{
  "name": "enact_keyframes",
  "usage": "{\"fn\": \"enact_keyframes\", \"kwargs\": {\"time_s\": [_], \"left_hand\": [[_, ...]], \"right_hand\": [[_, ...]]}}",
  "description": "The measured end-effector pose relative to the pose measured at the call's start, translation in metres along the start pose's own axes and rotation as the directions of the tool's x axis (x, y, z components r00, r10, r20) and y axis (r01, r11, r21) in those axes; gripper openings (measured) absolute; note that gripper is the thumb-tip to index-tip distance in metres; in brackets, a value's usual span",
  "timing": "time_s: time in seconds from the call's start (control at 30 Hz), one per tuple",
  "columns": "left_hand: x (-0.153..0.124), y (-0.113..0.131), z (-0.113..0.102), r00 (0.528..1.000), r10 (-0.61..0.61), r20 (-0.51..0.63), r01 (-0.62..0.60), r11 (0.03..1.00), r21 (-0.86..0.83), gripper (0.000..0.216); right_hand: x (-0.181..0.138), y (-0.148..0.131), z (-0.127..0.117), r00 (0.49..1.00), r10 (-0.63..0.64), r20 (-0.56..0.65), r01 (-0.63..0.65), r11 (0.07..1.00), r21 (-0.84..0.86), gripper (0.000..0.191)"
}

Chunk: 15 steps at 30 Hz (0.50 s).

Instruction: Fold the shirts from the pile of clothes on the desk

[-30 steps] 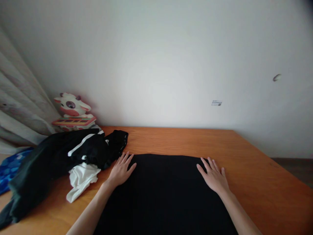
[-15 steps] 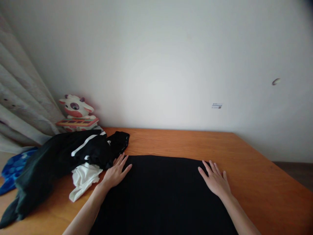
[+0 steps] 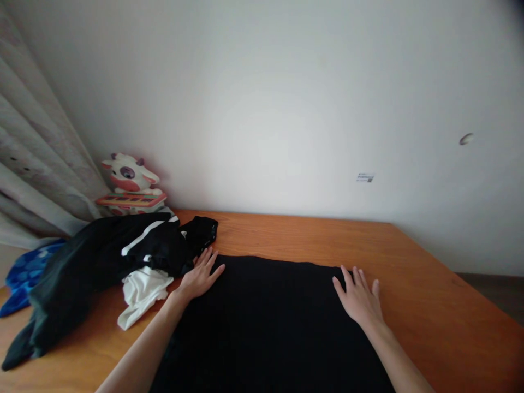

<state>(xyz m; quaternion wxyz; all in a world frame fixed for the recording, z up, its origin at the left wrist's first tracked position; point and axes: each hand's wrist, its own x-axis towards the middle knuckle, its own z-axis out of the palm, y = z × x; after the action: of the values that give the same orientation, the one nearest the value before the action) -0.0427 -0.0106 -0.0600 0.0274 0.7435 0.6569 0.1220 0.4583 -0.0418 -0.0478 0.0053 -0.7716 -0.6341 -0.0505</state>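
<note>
A black cloth (image 3: 274, 316) lies spread flat on the wooden table (image 3: 429, 289). My left hand (image 3: 200, 275) rests palm down on its far left corner, fingers stretched out, close to a heap of clothes. My right hand (image 3: 359, 297) lies flat on the far right corner, fingers spread, partly over the cloth's edge. Neither hand holds anything.
A pile of black garments with white stripes (image 3: 102, 256) and a white cloth (image 3: 141, 295) sits on the left of the table. Behind it stands a cow-shaped toy with a keyboard (image 3: 129, 185). A blue cloth (image 3: 24, 270) and a curtain (image 3: 33, 164) are at far left.
My left hand has slid a little leftward toward the clothes pile and stays flat. My right hand has barely shifted. The view has tilted slightly.
</note>
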Motion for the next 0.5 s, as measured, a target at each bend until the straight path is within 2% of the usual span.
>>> {"fn": "enact_keyframes", "kwargs": {"time_s": [0.07, 0.13, 0.2, 0.27, 0.33, 0.37, 0.4, 0.43, 0.5], "left_hand": [[0.001, 0.002, -0.001, 0.998, -0.033, -0.058, 0.031, 0.998, -0.048, 0.068], [-0.001, 0.001, -0.004, 0.991, -0.062, -0.121, 0.046, 0.99, -0.134, 0.067], [-0.003, -0.001, -0.007, 0.983, -0.089, -0.157, 0.049, 0.969, -0.241, 0.066], [-0.003, -0.003, -0.011, 0.977, -0.125, -0.172, 0.057, 0.934, -0.352, 0.066], [-0.003, -0.004, -0.014, 0.97, -0.163, -0.179, 0.065, 0.886, -0.459, 0.067], [-0.003, -0.005, -0.015, 0.966, -0.182, -0.182, 0.065, 0.857, -0.511, 0.067], [-0.003, -0.005, -0.017, 0.963, -0.199, -0.182, 0.064, 0.824, -0.562, 0.066], [-0.004, -0.006, -0.018, 0.959, -0.216, -0.183, 0.061, 0.789, -0.611, 0.064], [-0.005, -0.007, -0.021, 0.953, -0.246, -0.175, 0.054, 0.71, -0.702, 0.06]], "right_hand": [[-0.006, -0.014, -0.013, 0.984, -0.145, -0.105, 0.145, 0.989, -0.006, 0.064], [-0.018, -0.035, -0.03, 0.92, -0.368, -0.138, 0.381, 0.921, 0.082, 0.063], [-0.034, -0.061, -0.047, 0.81, -0.575, -0.115, 0.585, 0.778, 0.227, 0.064], [-0.052, -0.088, -0.061, 0.642, -0.763, -0.077, 0.732, 0.579, 0.359, 0.063], [-0.066, -0.113, -0.071, 0.481, -0.876, -0.031, 0.776, 0.409, 0.481, 0.071], [-0.07, -0.122, -0.074, 0.429, -0.903, -0.008, 0.767, 0.359, 0.532, 0.076], [-0.074, -0.13, -0.075, 0.396, -0.918, 0.022, 0.747, 0.336, 0.574, 0.08], [-0.075, -0.135, -0.075, 0.385, -0.922, 0.052, 0.721, 0.335, 0.607, 0.083], [-0.076, -0.14, -0.073, 0.412, -0.906, 0.1, 0.666, 0.375, 0.645, 0.085]]}}
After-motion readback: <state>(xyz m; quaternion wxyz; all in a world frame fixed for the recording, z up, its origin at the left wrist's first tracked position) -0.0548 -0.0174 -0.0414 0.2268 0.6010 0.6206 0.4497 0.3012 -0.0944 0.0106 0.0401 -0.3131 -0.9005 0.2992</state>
